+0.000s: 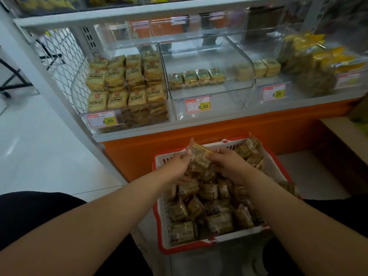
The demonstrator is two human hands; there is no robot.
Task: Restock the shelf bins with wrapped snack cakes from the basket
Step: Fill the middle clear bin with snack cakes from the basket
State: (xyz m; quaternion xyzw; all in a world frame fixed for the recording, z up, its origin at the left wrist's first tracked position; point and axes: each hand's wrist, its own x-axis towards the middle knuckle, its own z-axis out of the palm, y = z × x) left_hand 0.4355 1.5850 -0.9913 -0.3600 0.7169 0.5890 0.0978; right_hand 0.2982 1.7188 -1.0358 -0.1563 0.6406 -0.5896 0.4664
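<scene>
While the basket (159, 226) at 6 o'clock sits heaped with wrapped snack cakes (209, 212), hardly begun by the look of it. Left hand (177, 163) and right hand (227, 163) together over the far end of the pile, fingers curled round a gathered stack of cakes (199, 156) pinched between them. Up at 11 o'clock, left bin (123, 48) full; at 12, middle bin (199, 92) down to one row; at 1, right bin (268, 50) nearly bare. Most restocking left, judging so.

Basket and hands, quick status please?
Left hand and right hand both grip one wrapped cake above the basket. Middle bin nearly empty. Nothing blocking.
</scene>
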